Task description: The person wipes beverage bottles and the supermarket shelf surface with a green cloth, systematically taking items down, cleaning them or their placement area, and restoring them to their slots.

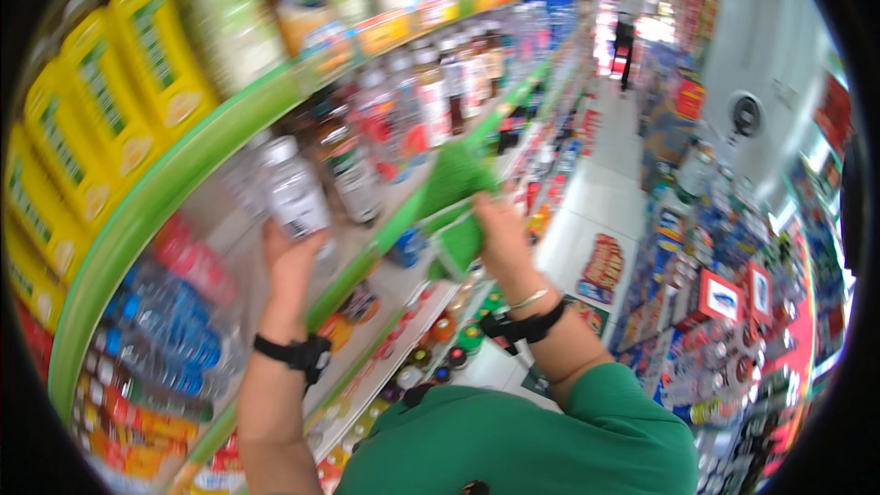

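Note:
In my left hand (pixel 287 254) is a clear plastic bottle (pixel 297 187) with a white cap and a pale label, tilted over the middle shelf. My right hand (pixel 503 230) grips a green cloth (pixel 454 182) with a white edge, bunched at the front of the same shelf. A dark-capped bottle with a green and white label (pixel 349 175) stands on the shelf just beyond the held bottle. Motion blur hides finer detail.
Yellow cartons (pixel 165 48) line the shelf above, edged by a green rail (pixel 206 127). Blue-capped water bottles (pixel 172 330) lie at the lower left. Stacked bottled goods (pixel 694 247) flank the tiled aisle (pixel 584 199) on the right. A person (pixel 627 20) stands far down it.

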The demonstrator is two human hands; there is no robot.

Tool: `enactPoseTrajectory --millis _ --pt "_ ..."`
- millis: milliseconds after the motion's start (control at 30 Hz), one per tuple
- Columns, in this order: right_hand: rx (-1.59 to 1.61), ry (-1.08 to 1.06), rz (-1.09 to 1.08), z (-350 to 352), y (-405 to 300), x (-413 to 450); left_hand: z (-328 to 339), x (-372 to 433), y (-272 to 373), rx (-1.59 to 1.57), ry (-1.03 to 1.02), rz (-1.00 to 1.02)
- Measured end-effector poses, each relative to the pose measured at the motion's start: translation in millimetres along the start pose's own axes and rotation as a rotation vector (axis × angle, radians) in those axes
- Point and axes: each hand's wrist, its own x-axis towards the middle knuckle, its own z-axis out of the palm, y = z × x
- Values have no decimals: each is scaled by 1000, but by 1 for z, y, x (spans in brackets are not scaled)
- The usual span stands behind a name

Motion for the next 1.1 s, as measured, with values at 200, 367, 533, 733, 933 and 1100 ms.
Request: enactPoseTrajectory --millis 200,367,533,733,933,1100 --pt "54 -350 -413 50 -39 3 -9 -59 69 392 89 322" --pt "-617 -490 -1075 102 -45 -1 -22 -83 75 483 79 377" --pt "-193 -298 -715 119 -11 -24 -24 -95 81 523 150 357" --pt "158 -519 -193 119 -30 0 -32 -97 72 142 -206 301" --pt "725 -837 294 90 4 11 -43 -102 89 -833 -962 -314" --pt "369 -722 72 107 -22 2 -40 -108 81 -751 -732 -241"
